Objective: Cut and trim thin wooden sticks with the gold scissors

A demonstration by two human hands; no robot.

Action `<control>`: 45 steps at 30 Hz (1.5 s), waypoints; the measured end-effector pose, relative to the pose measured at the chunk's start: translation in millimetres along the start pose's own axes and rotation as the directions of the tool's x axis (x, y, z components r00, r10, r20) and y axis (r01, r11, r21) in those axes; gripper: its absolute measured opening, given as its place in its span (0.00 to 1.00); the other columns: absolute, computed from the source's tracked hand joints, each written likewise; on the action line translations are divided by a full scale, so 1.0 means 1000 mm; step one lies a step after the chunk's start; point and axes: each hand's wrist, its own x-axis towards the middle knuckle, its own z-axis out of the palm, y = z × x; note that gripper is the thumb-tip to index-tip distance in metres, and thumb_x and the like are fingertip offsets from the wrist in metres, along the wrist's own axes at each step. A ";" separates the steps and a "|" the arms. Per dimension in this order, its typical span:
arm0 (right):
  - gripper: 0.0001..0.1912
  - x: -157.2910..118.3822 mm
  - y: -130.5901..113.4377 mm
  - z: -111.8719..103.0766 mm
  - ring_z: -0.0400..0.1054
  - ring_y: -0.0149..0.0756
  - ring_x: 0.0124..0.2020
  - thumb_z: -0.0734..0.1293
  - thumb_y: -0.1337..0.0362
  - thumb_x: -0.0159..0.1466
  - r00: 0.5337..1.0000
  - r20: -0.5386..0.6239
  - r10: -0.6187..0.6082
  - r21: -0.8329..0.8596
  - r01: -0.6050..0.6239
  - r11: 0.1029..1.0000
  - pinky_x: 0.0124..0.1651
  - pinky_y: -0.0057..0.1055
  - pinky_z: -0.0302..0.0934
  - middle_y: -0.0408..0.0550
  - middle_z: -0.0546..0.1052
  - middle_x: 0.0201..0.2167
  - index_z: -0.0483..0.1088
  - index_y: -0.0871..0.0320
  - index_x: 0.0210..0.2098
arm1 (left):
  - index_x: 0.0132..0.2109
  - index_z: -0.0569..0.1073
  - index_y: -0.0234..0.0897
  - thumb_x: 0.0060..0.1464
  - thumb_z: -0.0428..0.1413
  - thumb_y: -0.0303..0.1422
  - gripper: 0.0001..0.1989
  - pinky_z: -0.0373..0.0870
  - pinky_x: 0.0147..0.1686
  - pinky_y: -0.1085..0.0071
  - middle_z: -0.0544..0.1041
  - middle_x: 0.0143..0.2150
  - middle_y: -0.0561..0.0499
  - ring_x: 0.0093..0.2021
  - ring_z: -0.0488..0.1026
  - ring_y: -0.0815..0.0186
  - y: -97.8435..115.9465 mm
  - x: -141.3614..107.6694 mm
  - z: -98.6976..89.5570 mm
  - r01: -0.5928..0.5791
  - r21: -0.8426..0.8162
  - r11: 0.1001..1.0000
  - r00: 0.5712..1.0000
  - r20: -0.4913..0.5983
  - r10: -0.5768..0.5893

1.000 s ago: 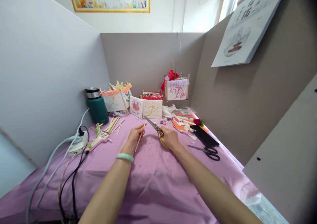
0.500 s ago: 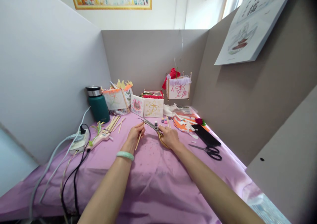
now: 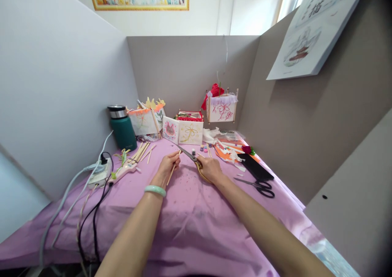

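Observation:
Over the middle of the purple cloth, my left hand (image 3: 169, 163) pinches a thin wooden stick (image 3: 170, 176), which slants with its lower end toward me. A green bangle (image 3: 155, 190) circles that wrist. My right hand (image 3: 210, 167) is wrapped round the gold handles of a pair of scissors (image 3: 192, 156). The dark blades point up and left, reaching the upper end of the stick by my left fingertips. Whether the blades touch the stick I cannot tell. Behind the blades sit a few small coloured pieces (image 3: 203, 148).
A green bottle (image 3: 123, 130), a power strip (image 3: 99, 175) with cables, a pink glue gun (image 3: 125, 170) and several loose sticks (image 3: 142, 151) are on the left. Decorated fabric boxes (image 3: 190, 133) stand at the back. Black scissors (image 3: 259, 186) and a dark phone-like slab (image 3: 255, 167) lie at right.
The scissor blades look closer together now than half a second ago. Both hands keep nearly the same place, and the stick is still in my left fingers. The view has shifted slightly.

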 end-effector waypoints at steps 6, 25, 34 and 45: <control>0.17 -0.001 0.004 0.004 0.71 0.37 0.39 0.55 0.56 0.66 0.994 -0.041 0.104 0.028 -0.103 0.994 0.37 0.29 0.54 0.47 0.78 0.38 0.68 0.51 0.49 | 0.49 0.70 0.29 0.44 0.59 0.33 0.23 0.49 0.14 0.79 0.60 0.17 0.61 0.15 0.52 0.76 0.000 0.002 0.001 0.013 -0.013 1.000 1.000 0.027 -0.013; 0.17 0.001 0.001 0.001 0.71 0.36 0.38 0.54 0.55 0.67 1.000 -0.003 0.023 0.014 -0.023 1.000 0.35 0.28 0.52 0.47 0.78 0.39 0.70 0.51 0.47 | 0.42 0.71 0.30 0.45 0.57 0.30 0.14 0.49 0.14 0.80 0.58 0.16 0.61 0.14 0.52 0.77 0.003 0.000 -0.001 0.009 -0.032 0.999 0.999 0.044 -0.008; 0.17 -0.002 0.005 0.004 0.70 0.37 0.39 0.55 0.54 0.66 0.997 -0.072 0.040 0.049 -0.037 0.998 0.37 0.28 0.54 0.47 0.77 0.39 0.68 0.50 0.49 | 0.43 0.70 0.30 0.47 0.56 0.30 0.14 0.49 0.13 0.79 0.60 0.16 0.60 0.14 0.52 0.76 0.000 0.003 -0.001 0.015 -0.029 0.999 1.000 0.028 -0.014; 0.17 0.000 0.004 0.005 0.70 0.37 0.40 0.56 0.55 0.66 0.998 -0.057 0.029 0.055 -0.025 0.998 0.37 0.28 0.53 0.46 0.78 0.40 0.68 0.51 0.49 | 0.43 0.70 0.31 0.46 0.58 0.30 0.14 0.50 0.14 0.79 0.59 0.16 0.61 0.14 0.52 0.76 0.002 0.002 -0.002 0.022 -0.068 0.997 0.996 0.090 -0.016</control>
